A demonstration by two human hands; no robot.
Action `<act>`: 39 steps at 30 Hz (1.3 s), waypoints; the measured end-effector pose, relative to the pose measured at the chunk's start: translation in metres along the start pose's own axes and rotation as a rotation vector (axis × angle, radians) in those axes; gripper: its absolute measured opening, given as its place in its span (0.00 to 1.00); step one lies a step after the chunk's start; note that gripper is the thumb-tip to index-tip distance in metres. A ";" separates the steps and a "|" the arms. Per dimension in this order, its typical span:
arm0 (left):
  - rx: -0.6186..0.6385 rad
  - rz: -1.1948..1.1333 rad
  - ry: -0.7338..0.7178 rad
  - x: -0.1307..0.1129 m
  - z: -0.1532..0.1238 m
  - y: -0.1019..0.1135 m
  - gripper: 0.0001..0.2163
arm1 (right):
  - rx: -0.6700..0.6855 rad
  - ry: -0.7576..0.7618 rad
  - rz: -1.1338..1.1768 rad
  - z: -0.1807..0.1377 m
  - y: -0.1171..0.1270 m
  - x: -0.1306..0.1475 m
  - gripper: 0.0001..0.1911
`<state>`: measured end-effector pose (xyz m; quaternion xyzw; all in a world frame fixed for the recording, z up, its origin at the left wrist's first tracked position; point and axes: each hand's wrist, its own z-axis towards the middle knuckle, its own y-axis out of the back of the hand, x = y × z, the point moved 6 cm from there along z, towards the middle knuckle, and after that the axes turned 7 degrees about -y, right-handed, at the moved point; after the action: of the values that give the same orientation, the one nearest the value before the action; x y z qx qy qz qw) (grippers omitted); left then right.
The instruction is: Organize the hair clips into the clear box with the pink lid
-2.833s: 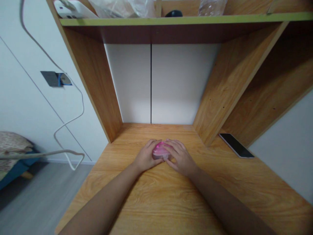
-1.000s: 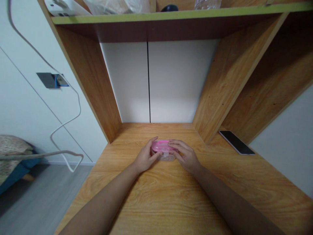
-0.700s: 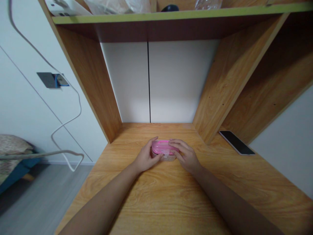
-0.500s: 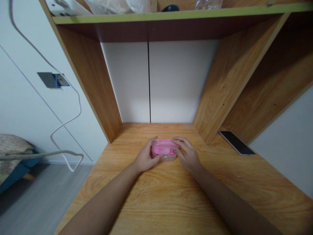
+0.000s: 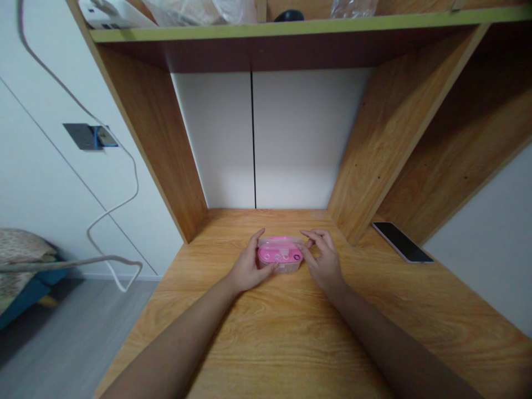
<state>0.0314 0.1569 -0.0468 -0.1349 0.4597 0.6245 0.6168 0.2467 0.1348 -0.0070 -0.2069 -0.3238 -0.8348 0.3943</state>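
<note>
A small oval plastic box point(image 5: 286, 268) with a clear body sits on the wooden desk. Its translucent pink lid point(image 5: 279, 254) carries small printed marks near the front. A pale pink flap point(image 5: 277, 241) stands along the back of the lid. My left hand point(image 5: 248, 265) grips the box's left end, thumb along the front and fingers behind. At the right end is my right hand point(image 5: 325, 261), its thumb at the lid's edge and its bent fingers close to the flap. Exactly what those fingertips touch is too small to make out.
On the desk point(image 5: 266, 338), a dark-screened phone point(image 5: 402, 242) lies to the right. Wooden side panels point(image 5: 382, 127) flank the white back panel. Above runs a shelf point(image 5: 257, 30) bearing plastic bags and a white power strip point(image 5: 114, 14). A white cable point(image 5: 133, 172) hangs at the left.
The pink flap on the lid has swung up and back, baring the printed front part. My right hand has shifted slightly right, its fingers more bent. My left hand stays put.
</note>
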 end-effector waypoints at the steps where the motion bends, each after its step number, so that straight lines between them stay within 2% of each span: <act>1: 0.001 -0.009 0.003 0.000 0.000 0.000 0.43 | 0.001 -0.002 0.010 -0.001 0.000 0.000 0.14; 7: 0.004 -0.020 0.018 0.002 0.000 -0.001 0.44 | 0.023 0.040 0.056 -0.004 -0.001 0.004 0.13; 14: -0.025 0.010 0.057 0.006 -0.002 0.002 0.47 | 0.046 0.020 0.098 -0.002 0.000 0.007 0.13; 22: -0.066 -0.142 0.047 0.011 0.001 -0.003 0.56 | 0.172 -0.009 0.234 -0.006 -0.009 0.004 0.22; 26: -0.087 -0.127 0.070 0.016 0.002 -0.001 0.59 | 0.261 -0.035 0.250 -0.008 -0.017 0.000 0.28; 31: -0.091 -0.121 0.053 0.017 0.003 0.001 0.58 | 0.339 -0.009 0.221 -0.011 -0.023 -0.002 0.34; 39: -0.113 -0.075 0.022 0.013 0.005 0.003 0.51 | 0.360 -0.046 0.163 -0.010 -0.025 -0.004 0.37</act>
<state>0.0277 0.1694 -0.0525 -0.1935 0.4253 0.6244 0.6259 0.2280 0.1417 -0.0262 -0.1774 -0.4591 -0.7237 0.4837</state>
